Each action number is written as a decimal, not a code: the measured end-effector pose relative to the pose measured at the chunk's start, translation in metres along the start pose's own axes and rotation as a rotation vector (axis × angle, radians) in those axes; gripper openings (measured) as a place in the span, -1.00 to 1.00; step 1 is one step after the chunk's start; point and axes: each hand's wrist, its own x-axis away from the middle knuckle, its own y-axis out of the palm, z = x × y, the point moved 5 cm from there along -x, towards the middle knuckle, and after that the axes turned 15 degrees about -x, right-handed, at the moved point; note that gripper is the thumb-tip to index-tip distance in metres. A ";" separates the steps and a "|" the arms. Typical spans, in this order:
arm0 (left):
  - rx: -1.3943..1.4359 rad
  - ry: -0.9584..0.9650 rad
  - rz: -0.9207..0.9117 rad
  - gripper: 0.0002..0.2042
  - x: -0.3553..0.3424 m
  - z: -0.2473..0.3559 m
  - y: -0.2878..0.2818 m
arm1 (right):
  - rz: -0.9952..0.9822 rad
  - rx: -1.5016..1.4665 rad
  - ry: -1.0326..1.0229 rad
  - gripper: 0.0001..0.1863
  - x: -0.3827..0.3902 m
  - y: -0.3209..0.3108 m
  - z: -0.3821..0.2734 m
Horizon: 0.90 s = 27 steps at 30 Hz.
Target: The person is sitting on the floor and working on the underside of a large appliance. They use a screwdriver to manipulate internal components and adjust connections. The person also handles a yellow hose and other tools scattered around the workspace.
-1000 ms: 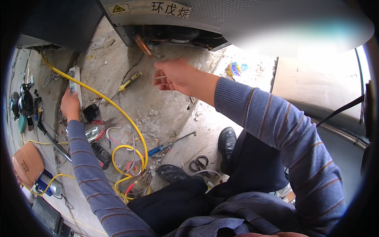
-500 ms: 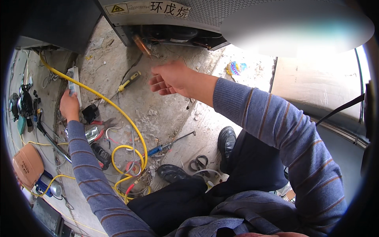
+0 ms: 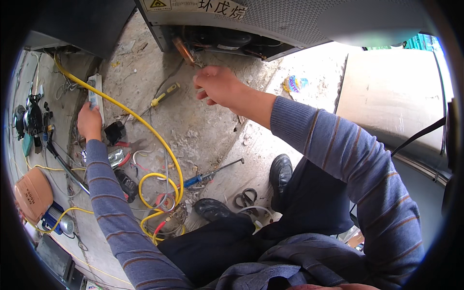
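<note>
Rests bent left hand (image 3: 90, 122) on power strip (image 3: 98, 100), half-curls right hand (image 3: 217, 86) past yellow hose (image 3: 155, 133) by copper tube (image 3: 183, 50) near warning label (image 3: 159, 4), can't tell if holding.

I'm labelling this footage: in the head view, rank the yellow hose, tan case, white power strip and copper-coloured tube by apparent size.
1. Yellow hose
2. Tan case
3. White power strip, partly covered
4. Copper-coloured tube
</note>
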 end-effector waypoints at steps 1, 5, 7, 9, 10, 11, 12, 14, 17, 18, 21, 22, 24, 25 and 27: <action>0.003 -0.008 -0.011 -0.58 0.001 0.002 -0.001 | -0.089 0.026 0.040 -0.65 0.001 0.002 0.003; 0.033 -0.028 -0.009 -0.56 0.002 0.002 0.003 | -0.356 0.292 0.153 -0.62 0.025 -0.003 0.009; 0.036 -0.029 0.009 -0.55 0.001 -0.008 0.011 | -0.406 0.472 0.169 -0.58 0.034 -0.012 0.014; 0.048 -0.015 0.021 -0.54 0.002 -0.002 0.014 | -0.412 0.786 0.098 -0.57 0.028 -0.039 0.021; 0.075 -0.005 0.057 -0.53 0.004 -0.001 0.014 | -0.332 0.888 0.055 -0.59 0.026 -0.057 0.022; 0.089 -0.002 0.095 -0.53 0.007 -0.008 0.015 | -0.263 0.982 0.017 -0.62 0.025 -0.069 0.021; 0.112 0.007 0.132 -0.53 0.010 -0.009 0.014 | -0.103 1.018 -0.026 -0.65 0.032 -0.083 0.009; 0.220 0.040 0.163 -0.51 0.018 -0.014 0.009 | 0.112 1.002 -0.056 -0.61 0.035 -0.114 0.000; 0.266 0.078 0.112 -0.49 0.028 -0.018 -0.011 | 0.259 0.815 -0.241 -0.46 0.010 -0.157 0.016; 0.263 0.091 0.077 -0.48 0.032 -0.017 -0.021 | 0.267 0.758 -0.300 -0.42 0.003 -0.168 0.020; 0.430 0.208 0.077 -0.55 0.054 -0.015 -0.063 | 0.322 0.627 -0.345 -0.35 -0.011 -0.181 0.026; 0.490 0.260 0.089 -0.57 0.064 -0.013 -0.078 | 0.349 0.592 -0.337 -0.34 -0.015 -0.180 0.025; 0.621 0.384 0.023 -0.61 0.093 0.007 -0.116 | 0.313 0.461 -0.361 -0.37 -0.036 -0.188 0.034; 0.664 0.432 -0.067 -0.61 0.121 0.024 -0.148 | 0.296 0.421 -0.367 -0.38 -0.038 -0.189 0.034; 0.767 0.461 -0.279 -0.60 0.188 0.049 -0.212 | 0.195 0.167 -0.185 -0.38 -0.012 -0.169 0.019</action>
